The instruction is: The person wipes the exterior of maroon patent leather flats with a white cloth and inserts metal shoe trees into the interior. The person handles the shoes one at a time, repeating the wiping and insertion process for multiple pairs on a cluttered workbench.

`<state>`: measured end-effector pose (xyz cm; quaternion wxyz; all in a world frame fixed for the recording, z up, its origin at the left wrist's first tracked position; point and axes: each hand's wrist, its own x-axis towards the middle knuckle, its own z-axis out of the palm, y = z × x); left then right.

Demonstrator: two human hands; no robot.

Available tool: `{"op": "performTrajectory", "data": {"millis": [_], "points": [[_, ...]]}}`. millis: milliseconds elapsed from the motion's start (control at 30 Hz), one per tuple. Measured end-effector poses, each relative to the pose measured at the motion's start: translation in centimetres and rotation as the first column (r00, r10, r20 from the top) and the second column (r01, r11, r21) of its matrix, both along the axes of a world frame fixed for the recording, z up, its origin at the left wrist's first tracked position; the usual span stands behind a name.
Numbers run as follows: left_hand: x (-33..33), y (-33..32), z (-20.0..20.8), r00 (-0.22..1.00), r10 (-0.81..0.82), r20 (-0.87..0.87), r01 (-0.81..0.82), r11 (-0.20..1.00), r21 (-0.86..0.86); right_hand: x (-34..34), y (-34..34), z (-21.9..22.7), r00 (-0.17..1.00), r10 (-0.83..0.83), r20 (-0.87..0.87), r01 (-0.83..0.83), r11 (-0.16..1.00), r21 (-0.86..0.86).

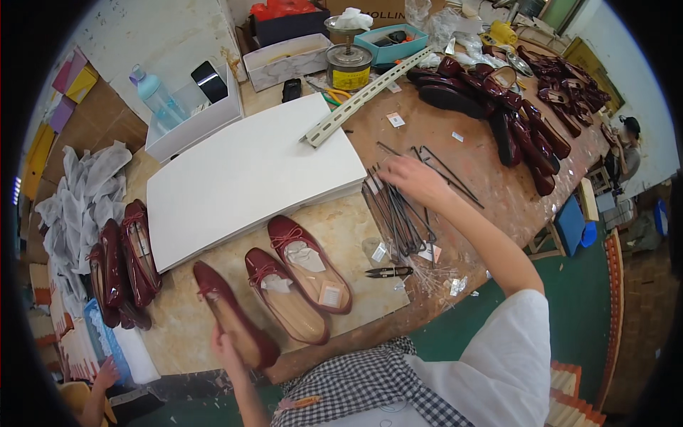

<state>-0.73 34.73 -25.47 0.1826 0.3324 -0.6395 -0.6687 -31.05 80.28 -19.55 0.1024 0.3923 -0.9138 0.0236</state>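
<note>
My left hand grips the side of a dark red ballet flat near its heel, at the table's front edge. Just right of it lie two matching flats with bows on the toes and crumpled paper inside; a square tag sits in the right one. My right hand is over a pile of thin dark rods, some with bent ends, its fingers drawn together at the rods' upper ends. Thread snips lie below the pile.
A white board stack fills the table's middle, with a slotted metal strip across its corner. Glossy red shoes are heaped at right; more flats stand at left. Another person's hand shows at lower left.
</note>
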Motion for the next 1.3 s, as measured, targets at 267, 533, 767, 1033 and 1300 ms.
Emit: {"op": "performTrajectory", "data": {"millis": [267,533,767,1033,1300], "points": [[-3.3,3.1,2.6,0.952,-0.057,-0.302,0.263,0.657,0.706,8.6,-2.9,-4.5,0.607,-0.774,0.180,0.790,0.612,-0.037],[-6.6,3.9,3.9,0.870,-0.168,-0.464,0.482,0.486,0.729,9.0,-5.1,0.4,0.676,-0.724,0.137,0.727,0.626,-0.283],[-9.2,7.2,5.4,0.969,-0.040,-0.242,0.162,0.847,0.506,17.3,-19.1,8.4,0.616,0.104,0.781,0.432,0.784,-0.445],[-7.9,6.1,3.9,0.937,-0.210,-0.280,0.279,0.932,0.233,16.7,-23.3,8.5,0.605,0.243,0.758,0.389,0.741,-0.548],[-6.4,8.3,2.6,0.952,-0.153,-0.266,0.185,0.978,0.098,17.8,-26.9,5.2,0.949,0.115,0.293,0.146,0.664,-0.733]]}}
